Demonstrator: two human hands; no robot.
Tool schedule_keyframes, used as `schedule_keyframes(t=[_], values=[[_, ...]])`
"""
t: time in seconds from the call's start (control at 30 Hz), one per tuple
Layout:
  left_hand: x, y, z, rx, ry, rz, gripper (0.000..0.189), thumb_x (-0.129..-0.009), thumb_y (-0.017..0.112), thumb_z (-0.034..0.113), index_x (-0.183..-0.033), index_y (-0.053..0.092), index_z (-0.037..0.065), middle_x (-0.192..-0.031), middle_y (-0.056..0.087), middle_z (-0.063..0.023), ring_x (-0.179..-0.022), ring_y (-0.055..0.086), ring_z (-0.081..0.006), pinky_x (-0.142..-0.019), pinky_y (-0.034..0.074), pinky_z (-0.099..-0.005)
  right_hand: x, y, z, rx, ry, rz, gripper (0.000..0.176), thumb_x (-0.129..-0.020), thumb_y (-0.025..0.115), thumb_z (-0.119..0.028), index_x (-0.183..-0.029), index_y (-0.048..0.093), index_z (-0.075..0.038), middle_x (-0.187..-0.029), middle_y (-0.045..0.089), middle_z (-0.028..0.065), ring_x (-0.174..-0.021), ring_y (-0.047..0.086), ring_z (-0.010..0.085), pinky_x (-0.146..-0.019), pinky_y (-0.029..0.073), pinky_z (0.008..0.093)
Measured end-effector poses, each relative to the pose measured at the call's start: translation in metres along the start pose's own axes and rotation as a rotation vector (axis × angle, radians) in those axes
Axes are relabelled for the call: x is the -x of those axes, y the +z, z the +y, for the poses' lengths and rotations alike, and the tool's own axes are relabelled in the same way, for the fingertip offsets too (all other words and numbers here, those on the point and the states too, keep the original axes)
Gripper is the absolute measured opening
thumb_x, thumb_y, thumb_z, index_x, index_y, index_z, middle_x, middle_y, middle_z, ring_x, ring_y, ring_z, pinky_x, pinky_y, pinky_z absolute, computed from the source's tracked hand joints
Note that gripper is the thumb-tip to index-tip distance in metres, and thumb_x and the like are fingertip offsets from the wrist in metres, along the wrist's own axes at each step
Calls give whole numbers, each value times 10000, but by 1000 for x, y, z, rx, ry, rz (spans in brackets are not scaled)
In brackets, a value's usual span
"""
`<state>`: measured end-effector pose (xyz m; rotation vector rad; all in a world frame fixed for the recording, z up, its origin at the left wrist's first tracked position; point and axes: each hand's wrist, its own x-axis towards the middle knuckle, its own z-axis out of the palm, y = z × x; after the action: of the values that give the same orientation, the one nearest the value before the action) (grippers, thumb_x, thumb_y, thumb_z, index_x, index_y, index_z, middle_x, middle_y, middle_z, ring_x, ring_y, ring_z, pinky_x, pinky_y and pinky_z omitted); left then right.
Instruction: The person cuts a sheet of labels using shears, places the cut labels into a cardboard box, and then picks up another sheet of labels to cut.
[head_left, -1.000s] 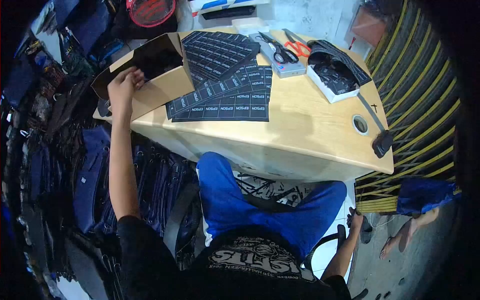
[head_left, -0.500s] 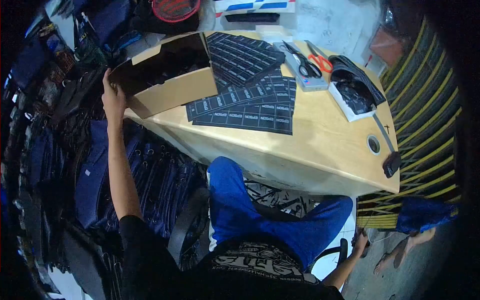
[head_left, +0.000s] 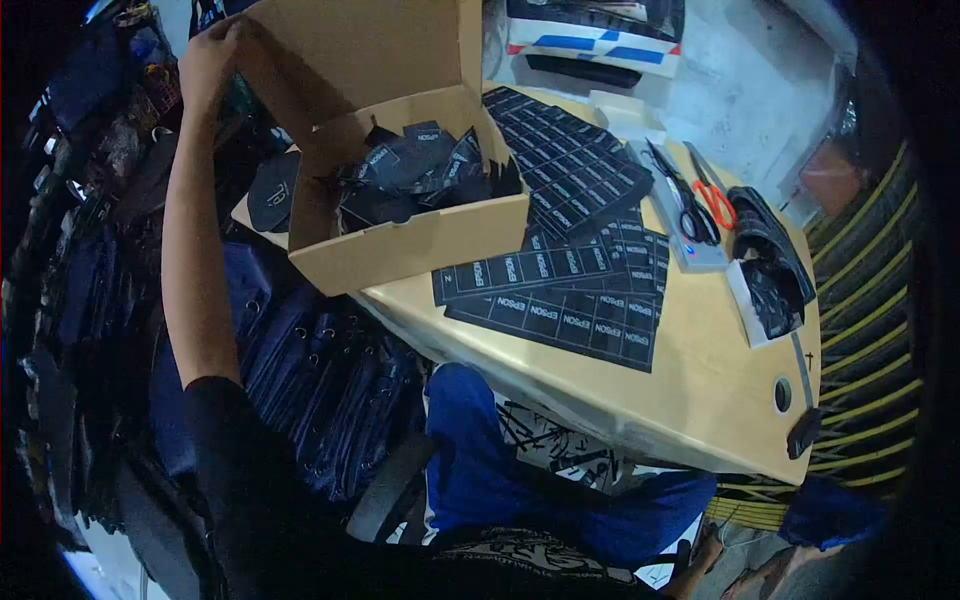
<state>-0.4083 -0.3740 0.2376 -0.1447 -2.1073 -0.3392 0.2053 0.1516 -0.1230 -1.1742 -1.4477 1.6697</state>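
My left hand (head_left: 208,65) is raised at the upper left, fingers closed on the edge of the lid of a cardboard box (head_left: 420,245). The lid (head_left: 370,50) stands up, and inside the box lie many loose black patches (head_left: 415,165), some printed EPSON. Printed black sheets (head_left: 565,160) lie fanned beside the box on the table. Down at the lower right, my right hand (head_left: 708,548) hangs low beside the seat, away from the tabletop. It is small and dim, and its fingers cannot be made out.
Black-handled scissors (head_left: 695,215) rest on a grey box; orange-handled scissors (head_left: 716,200) lie alongside. A small white box (head_left: 765,300) holds black pieces. The wooden table (head_left: 700,400) has a round hole near its right edge. Dark blue bags (head_left: 300,390) are piled at left.
The box lid has swung up, showing the patches inside. My left hand has moved upward with it. The view has shifted, so the table appears lower and further right.
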Motion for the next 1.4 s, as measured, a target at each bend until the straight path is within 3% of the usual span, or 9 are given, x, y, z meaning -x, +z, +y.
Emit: schedule_keyframes(t=[0.1, 0.17, 0.23, 0.4, 0.47, 0.5, 0.93, 1.3, 1.4], values=[[-34, 46, -42, 137, -58, 41, 468, -858, 472, 503, -1159, 605, 170, -1007, 647, -162, -1005, 599, -295, -846, 455, -369, -19, 16, 5, 47, -11, -10, 566, -852, 510, -416, -1306, 344, -121, -1259, 406, 62, -1117, 391, 146, -932, 317, 338], [-44, 66, -57, 171, -76, -53, 496, -858, 488, 499, -1206, 567, 154, -1124, 610, -134, -1081, 558, -270, -887, 433, -353, -28, 15, 11, 84, -14, -2, 546, -852, 509, -413, -1284, 356, -117, -1233, 413, 62, -1093, 395, 148, -915, 322, 339], [-11, 65, -30, 715, 48, -21, 424, -886, 526, 380, -1203, 569, 102, -1152, 600, -84, -987, 598, -229, -818, 470, -354, -43, 11, 17, 124, -22, -2, 526, -853, 508, -410, -1263, 368, -113, -1206, 420, 62, -1069, 398, 149, -899, 326, 339], [40, 108, -52, 788, -295, -234, 621, -891, 480, 481, -1262, 469, -16, -1197, 541, -150, -1113, 502, -201, -945, 370, -349, -68, 0, 34, 214, -11, -15, 478, -854, 506, -403, -1210, 400, -102, -1141, 438, 62, -1009, 407, 151, -859, 337, 339], [57, 118, -55, 1273, -574, -589, 686, -890, 435, 530, -1270, 437, -40, -1221, 519, -162, -1134, 490, -221, -971, 339, -371, -80, -8, 40, 255, -9, -32, 460, -855, 505, -400, -1189, 412, -98, -1115, 445, 62, -985, 410, 152, -842, 341, 339], [73, 122, -45, 1190, -559, -466, 696, -885, 392, 575, -1253, 463, -13, -1226, 513, -157, -1114, 497, -232, -953, 346, -397, -85, -12, 44, 274, -7, -40, 451, -855, 504, -398, -1178, 418, -96, -1102, 448, 62, -973, 412, 153, -834, 343, 339], [121, 133, -45, 1022, -616, -555, 701, -858, 450, 581, -1221, 480, -17, -1107, 570, -137, -989, 553, -220, -868, 418, -335, -144, -86, 94, 464, -27, -54, 360, -858, 498, -379, -1041, 499, -69, -932, 494, 62, -817, 434, 160, -729, 371, 340], [150, 111, -40, 997, -439, -647, 541, -919, 459, 399, -1221, 483, -49, -1198, 530, -163, -1056, 530, -202, -894, 417, -319, -181, -129, 125, 614, -53, -87, 331, -861, 493, -363, -924, 568, -46, -789, 533, 62, -685, 453, 165, -640, 395, 340], [153, 104, -39, 1032, -544, -660, 509, -918, 464, 388, -1179, 513, -46, -1156, 558, -141, -1003, 555, -214, -870, 428, -323, -188, -136, 125, 659, -67, -91, 334, -862, 492, -359, -892, 586, -40, -750, 544, 62, -649, 458, 167, -615, 402, 340]])
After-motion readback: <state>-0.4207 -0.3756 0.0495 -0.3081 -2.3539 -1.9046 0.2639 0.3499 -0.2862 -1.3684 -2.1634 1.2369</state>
